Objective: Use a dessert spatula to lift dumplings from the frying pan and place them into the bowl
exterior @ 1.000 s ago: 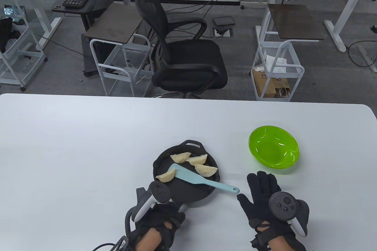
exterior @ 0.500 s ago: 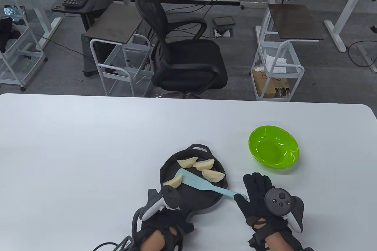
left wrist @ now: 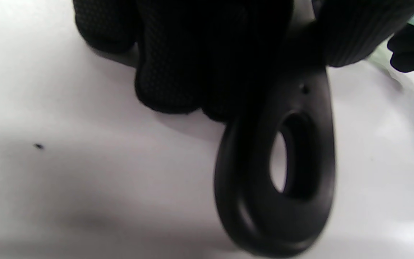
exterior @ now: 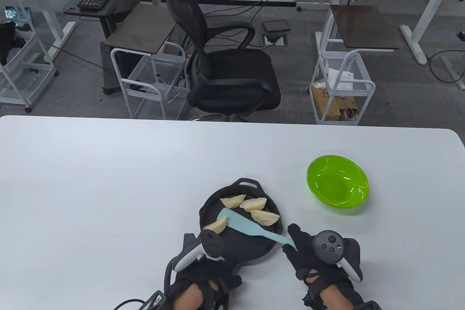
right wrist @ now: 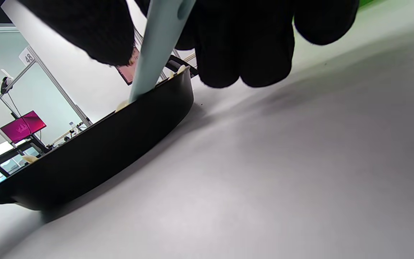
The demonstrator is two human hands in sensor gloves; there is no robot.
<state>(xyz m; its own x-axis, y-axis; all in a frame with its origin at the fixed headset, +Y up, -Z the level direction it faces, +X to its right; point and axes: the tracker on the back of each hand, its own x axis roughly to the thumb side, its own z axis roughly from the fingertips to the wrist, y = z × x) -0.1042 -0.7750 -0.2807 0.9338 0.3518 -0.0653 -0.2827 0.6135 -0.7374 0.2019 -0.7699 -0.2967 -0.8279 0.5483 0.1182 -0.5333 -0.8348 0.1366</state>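
Seen from above, a black frying pan sits on the white surface, with a lime-green bowl well apart from it, up and to the right. Four dumplings lie in the pan: three clustered toward its far rim and one at its left edge, touching the blade of the pale blue dessert spatula, whose handle slants out over the pan's right rim. The right hand, just right of the pan, has its thumb and fingers closing on the end of that handle. The left hand is at the pan's near side, over its long handle, a tracker strapped to its back. Beyond the surface stand a black office chair and white wire carts. From the left wrist, the gloved fingers are curled round the pan's handle, whose looped end sticks out below them over the surface. From the right wrist, the spatula's handle runs down between the thumb and the other fingers, which pinch it, and it crosses the pan's dark side wall; tips of dumplings just show above that rim.
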